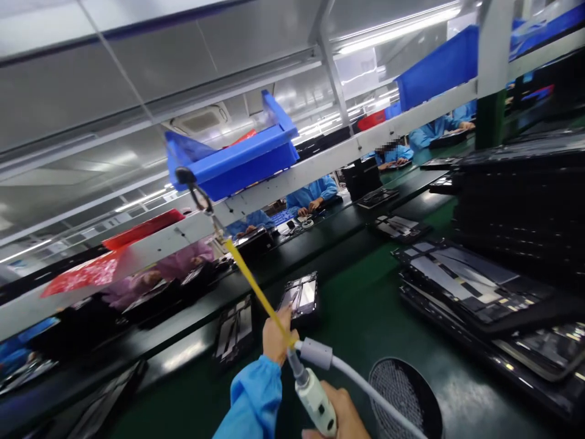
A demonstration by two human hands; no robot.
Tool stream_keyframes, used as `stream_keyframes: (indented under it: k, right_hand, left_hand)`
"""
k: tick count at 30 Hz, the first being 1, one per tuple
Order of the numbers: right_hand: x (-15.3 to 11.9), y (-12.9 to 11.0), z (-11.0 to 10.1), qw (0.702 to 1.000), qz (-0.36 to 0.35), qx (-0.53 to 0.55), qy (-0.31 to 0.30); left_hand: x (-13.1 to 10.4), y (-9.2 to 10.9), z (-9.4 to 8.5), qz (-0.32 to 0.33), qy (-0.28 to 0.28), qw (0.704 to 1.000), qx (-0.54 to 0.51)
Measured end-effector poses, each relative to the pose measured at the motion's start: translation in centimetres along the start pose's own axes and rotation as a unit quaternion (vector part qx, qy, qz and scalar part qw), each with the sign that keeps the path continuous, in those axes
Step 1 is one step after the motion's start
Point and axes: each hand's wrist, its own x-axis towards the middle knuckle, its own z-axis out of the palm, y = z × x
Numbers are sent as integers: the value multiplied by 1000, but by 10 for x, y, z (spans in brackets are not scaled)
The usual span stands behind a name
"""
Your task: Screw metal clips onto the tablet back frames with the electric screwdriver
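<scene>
The green worktop (356, 317) shows between the round dish (432, 407) and the panel stack (475, 283) to the dish's right, probably piled to save room. Beyond the dish, leftward, lies the opened device (307, 294), the left hand (275, 338) at its near edge; whether that grip is wide or narrow, I cannot tell. Left of the dish, a yellow strap (256, 289) likely carries the white-handled tool (315, 402), around which the right hand (350, 417) closes its grip; the cable (365, 386) crosses before the dish.
</scene>
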Motion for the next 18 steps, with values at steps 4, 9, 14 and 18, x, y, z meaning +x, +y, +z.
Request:
stream_keyframes:
  k: [4,9,14,18]
  right_hand:
    - [-2,-7,-9,997,-66,-2,34]
    - [-2,-7,-23,985,-111,63,114]
    - [-9,-14,-36,986,-85,72,123]
    - [-13,-21,-43,991,-76,49,102]
  left_hand:
    - [-70,6,-11,28,84,996,-16]
    - [-149,32,-39,61,190,980,-14]
    - [-196,52,-58,116,236,965,9]
    - [-235,83,-38,56,297,953,-16]
